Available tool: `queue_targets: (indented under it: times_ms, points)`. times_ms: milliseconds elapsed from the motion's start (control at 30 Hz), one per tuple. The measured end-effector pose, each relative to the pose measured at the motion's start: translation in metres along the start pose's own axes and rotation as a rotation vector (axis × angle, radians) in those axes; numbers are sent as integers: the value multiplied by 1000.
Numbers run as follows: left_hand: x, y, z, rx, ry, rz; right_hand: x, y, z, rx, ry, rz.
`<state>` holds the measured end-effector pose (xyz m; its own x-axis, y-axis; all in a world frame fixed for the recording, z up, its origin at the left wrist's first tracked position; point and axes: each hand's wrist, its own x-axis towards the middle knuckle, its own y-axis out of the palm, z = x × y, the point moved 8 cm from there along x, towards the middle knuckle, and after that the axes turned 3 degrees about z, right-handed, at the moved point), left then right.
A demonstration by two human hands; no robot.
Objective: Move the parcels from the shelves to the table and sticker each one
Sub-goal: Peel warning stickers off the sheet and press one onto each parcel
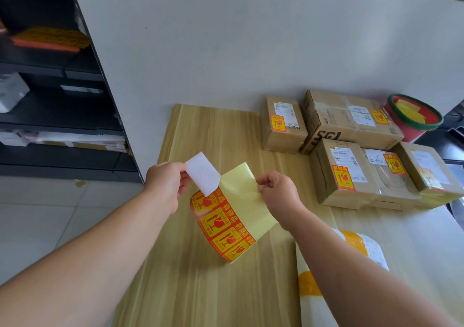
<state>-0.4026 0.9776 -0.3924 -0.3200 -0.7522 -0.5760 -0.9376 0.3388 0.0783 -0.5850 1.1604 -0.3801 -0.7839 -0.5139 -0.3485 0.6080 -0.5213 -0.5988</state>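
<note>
Head view: my left hand (167,183) is pinching a half-peeled sticker (203,173), my right hand (277,193) is pinching the backing strip (227,216). I'm peeling slowly, keeping it flat for the white parcel (351,264) on the bench (206,289).

One view only — a wide-angle camera worn on the head, looking forward and steeply down. It sits close above the wooden desk (200,289), with both forearms reaching in from the bottom edge. Dark shelves (57,115) fill the left side, a white wall (226,37) stands ahead — straight lines bow toward the frame edges.
</note>
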Motion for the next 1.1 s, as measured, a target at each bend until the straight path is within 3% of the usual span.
queue_targets:
  times_ms: [233,500,600,733,1100]
  points:
    - [6,-10,-7,-41,12,-44,10,-4,-14,17,41,-40]
    - [-8,9,-5,-17,26,45,6,-18,-13,-30,78,-129]
    - [-23,25,-1,14,19,123,-12,-16,10,-66,-86,-165]
    - [-48,50,4,51,23,226,-47,11,39,90,-286,-34]
    - [-121,101,35,105,-31,400,-91,-29,9,157,-294,-99]
